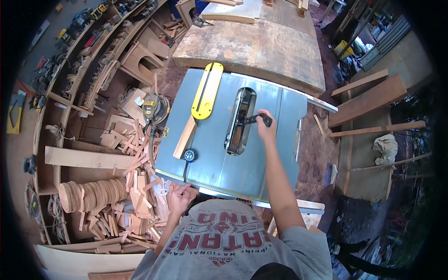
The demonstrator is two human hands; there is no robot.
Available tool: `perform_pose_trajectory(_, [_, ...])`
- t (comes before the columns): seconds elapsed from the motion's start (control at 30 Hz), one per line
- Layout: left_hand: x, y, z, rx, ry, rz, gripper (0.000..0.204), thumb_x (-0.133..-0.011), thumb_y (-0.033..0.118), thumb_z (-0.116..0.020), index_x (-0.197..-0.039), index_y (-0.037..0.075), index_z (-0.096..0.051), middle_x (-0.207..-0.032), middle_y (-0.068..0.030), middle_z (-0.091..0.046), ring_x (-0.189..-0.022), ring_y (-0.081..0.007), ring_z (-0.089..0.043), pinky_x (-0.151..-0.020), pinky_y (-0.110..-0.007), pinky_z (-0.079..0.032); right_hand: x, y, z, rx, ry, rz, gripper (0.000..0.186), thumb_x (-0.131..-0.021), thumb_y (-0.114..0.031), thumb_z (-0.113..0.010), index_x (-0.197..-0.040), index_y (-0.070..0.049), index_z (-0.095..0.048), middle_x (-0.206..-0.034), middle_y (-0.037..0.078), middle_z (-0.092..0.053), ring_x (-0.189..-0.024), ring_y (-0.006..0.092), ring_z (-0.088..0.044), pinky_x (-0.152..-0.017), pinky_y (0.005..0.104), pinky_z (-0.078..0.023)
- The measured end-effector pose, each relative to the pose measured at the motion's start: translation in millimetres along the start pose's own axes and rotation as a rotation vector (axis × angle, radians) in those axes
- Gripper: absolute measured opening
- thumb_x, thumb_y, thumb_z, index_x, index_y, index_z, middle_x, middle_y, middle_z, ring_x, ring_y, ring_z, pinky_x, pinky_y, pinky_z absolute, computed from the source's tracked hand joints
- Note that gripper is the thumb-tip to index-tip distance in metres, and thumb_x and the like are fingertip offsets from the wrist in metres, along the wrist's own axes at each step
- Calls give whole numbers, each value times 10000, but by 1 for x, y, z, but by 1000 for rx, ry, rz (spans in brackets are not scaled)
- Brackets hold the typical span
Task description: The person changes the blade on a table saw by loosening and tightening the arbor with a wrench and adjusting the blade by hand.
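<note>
Right hand [266, 127] grips black wrench [254, 119], its head hidden in saw slot [239, 122].

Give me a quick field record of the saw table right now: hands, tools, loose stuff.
right hand: grips black wrench at the blade slot
left hand: at the table's near edge, holds nothing visible
table: grey saw table
yellow guide: lies flat, far left of table
wood strip: beside the guide
floor left: wood offcuts
</note>
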State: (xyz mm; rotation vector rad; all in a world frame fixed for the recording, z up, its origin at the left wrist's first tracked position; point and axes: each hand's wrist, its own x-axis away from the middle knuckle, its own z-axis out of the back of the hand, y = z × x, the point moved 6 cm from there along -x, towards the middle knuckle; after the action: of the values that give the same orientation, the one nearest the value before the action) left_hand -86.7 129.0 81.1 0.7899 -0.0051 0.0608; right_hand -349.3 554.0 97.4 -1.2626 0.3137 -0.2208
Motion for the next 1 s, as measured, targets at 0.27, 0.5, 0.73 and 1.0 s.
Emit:
perform_pose_trajectory(0.27, [8, 10, 4, 72, -18, 98, 330, -851, 29, -680, -1163, -30, -769, -766, -101, -637, -681, -169, -601, -649, -320, -493, -45, 35, -18, 129, -25, -92, 264, -905, -272, -634, -1102, -120, -722, -997, 126, -753, -965, 300, -727, -877, 414, -546])
perform_pose_trajectory(0.5, [16, 23, 21, 33, 15, 139, 341, -839, 41, -666, -1158, -3, -778, -778, -115, -654, -693, -202, -627, -665, -340, -512, -66, 58, -46, 62, -66, -171, 141, -862, -133, -593, -829, -46, -700, -801, 58, -702, -792, 188, -668, -713, 359, -514])
perform_pose_trajectory(0.73, [41, 8, 30, 21, 29, 249, 334, -853, 67, -667, -1164, 22, -781, -802, -137, -669, -669, -220, -644, -637, -355, -518, -108, 64, -51, 124, -10, -275, 267, -872, -196, -551, -698, -84, -720, -734, 71, -733, -794, 261, -710, -747, 434, -536])
perform_pose_trajectory(1.0, [33, 23, 29, 50, 1, 239, 343, -852, 42, -662, -1175, 20, -777, -789, -133, -655, -693, -211, -647, -651, -346, -518, -129, 67, -59, 223, -199, -407, 362, -853, -256, -523, -638, -49, -729, -745, 169, -740, -722, 349, -731, -720, 459, -578])
